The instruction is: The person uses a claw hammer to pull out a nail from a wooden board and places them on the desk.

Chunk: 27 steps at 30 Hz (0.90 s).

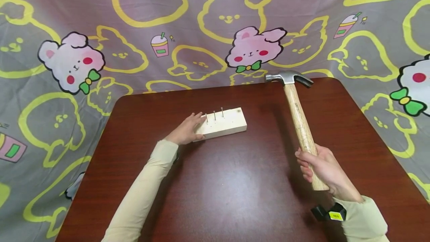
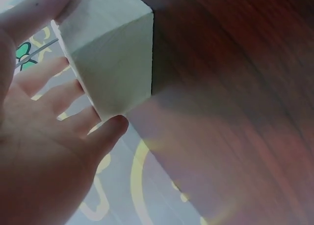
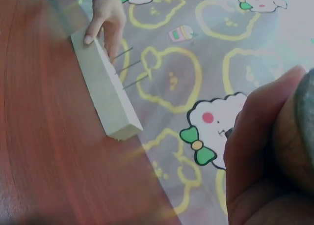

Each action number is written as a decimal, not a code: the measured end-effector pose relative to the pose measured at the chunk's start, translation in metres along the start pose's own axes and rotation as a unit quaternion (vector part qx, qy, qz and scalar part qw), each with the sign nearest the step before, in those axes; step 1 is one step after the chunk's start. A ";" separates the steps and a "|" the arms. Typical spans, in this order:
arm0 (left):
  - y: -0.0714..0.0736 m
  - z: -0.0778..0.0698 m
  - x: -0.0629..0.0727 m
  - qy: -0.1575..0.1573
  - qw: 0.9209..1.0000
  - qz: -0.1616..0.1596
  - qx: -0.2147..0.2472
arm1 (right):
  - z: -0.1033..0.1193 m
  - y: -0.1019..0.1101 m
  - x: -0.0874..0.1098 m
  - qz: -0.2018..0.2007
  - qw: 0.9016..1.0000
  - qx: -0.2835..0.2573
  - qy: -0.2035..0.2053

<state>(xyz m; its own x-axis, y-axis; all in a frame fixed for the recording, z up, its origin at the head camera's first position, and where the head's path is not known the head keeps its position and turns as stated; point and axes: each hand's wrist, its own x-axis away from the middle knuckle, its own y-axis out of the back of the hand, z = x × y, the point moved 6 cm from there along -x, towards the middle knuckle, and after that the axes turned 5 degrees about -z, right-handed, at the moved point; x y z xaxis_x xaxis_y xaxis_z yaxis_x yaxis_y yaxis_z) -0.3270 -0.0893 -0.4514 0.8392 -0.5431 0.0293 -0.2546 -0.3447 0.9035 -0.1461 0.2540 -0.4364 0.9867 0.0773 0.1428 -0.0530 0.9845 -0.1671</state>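
Observation:
A pale wooden block (image 1: 228, 124) lies on the table with three nails (image 1: 214, 115) standing upright in a row along its top. My left hand (image 1: 186, 130) holds the block's left end, thumb on the near side and fingers over the top. From the left wrist view, the block's end face (image 2: 115, 68) shows beside the fingers. My right hand (image 1: 322, 165) grips a claw hammer (image 1: 300, 118) low on its wooden handle. Its steel head (image 1: 287, 77) is raised at the far right, apart from the block. In the right wrist view the handle (image 3: 294, 136) appears only in part.
The brown wooden table (image 1: 221, 197) has a glossy top with rounded far corners. A patterned cloth (image 1: 198, 10) with cartoon bunnies hangs behind it and along both sides. A black strap device (image 1: 330, 212) sits at the right wrist.

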 end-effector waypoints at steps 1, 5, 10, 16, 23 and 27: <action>0.001 -0.001 0.000 0.007 1.000 -0.001 -0.009 | 0.001 -0.001 0.001 0.002 1.000 0.001 0.002; 0.011 -0.007 0.002 0.065 0.996 -0.055 -0.024 | 0.004 -0.004 0.002 0.006 1.000 0.009 0.009; 0.038 -0.036 0.004 0.100 0.965 -0.226 0.085 | 0.003 -0.010 0.002 0.011 1.000 0.009 0.009; 0.030 -0.089 -0.008 0.097 0.889 -0.213 0.394 | 0.003 -0.022 0.006 0.015 0.999 0.029 0.010; -0.007 -0.147 -0.031 0.130 0.714 -0.029 0.687 | 0.006 -0.048 0.013 0.050 0.998 0.035 0.005; -0.012 -0.170 -0.039 0.115 0.671 0.001 0.733 | 0.006 -0.063 0.019 0.079 0.996 0.036 0.003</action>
<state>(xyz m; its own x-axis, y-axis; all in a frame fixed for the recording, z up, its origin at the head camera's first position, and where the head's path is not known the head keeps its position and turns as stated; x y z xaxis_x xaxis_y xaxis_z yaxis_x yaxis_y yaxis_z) -0.2746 0.0663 -0.3908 0.8476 -0.4693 0.2477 -0.3123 -0.8185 -0.4822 -0.1253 0.1941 -0.4172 0.9661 0.2315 0.1142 -0.2183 0.9689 -0.1169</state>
